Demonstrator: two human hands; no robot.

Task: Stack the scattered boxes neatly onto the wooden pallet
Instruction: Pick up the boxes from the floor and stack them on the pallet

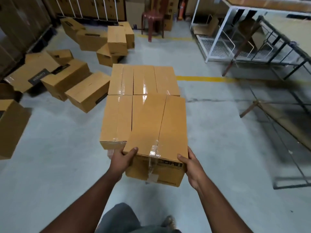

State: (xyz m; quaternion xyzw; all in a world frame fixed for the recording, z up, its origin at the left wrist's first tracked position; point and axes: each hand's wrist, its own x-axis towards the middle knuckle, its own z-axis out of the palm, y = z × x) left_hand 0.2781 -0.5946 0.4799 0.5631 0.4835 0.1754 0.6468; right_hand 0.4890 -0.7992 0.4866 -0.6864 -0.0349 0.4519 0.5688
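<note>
We hold a taped cardboard box (157, 132) between our hands, left hand (123, 158) and right hand (191, 167) gripping its near corners. Just beyond them sit the stacked boxes (143, 81); more scattered boxes (67, 81) lie on the floor (210, 132) far left.

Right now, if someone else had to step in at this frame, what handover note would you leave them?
Left hand and right hand grip the near corners of one taped box, held skewed at the stack's near right.
Done: five boxes sit in the top layer of the stack; the pallet under them is hidden.
Left: square the held box into the near-right slot, then fetch the scattered boxes on the floor to the left and behind.
</note>
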